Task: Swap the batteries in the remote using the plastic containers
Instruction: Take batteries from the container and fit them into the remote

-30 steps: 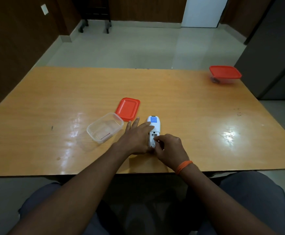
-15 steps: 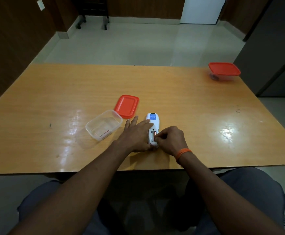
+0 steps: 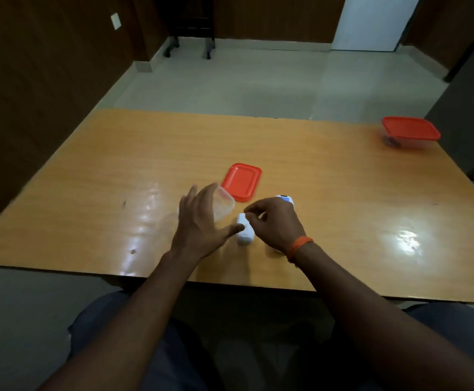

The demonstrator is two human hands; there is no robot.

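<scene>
The white remote (image 3: 286, 199) lies on the wooden table (image 3: 343, 193), mostly hidden under my right hand (image 3: 276, 225); only its far end with a blue label shows. My right fingertips pinch the top of a small white piece (image 3: 244, 234), apparently the battery cover, which rests on the table left of the remote. My left hand (image 3: 202, 221) hovers with spread fingers over the near side of the open clear plastic container (image 3: 225, 203), its thumb close to the white piece. The container's red lid (image 3: 241, 182) lies flat just behind. No batteries are visible.
A second clear container (image 3: 410, 135), closed with a red lid and holding something dark, stands at the table's far right corner. The near table edge (image 3: 230, 283) runs just below my wrists. An orange band circles my right wrist.
My left hand has left the remote and moved left over the clear container. My right hand has shifted left, and a white piece now lies beside the remote. The camera view has swung left.
</scene>
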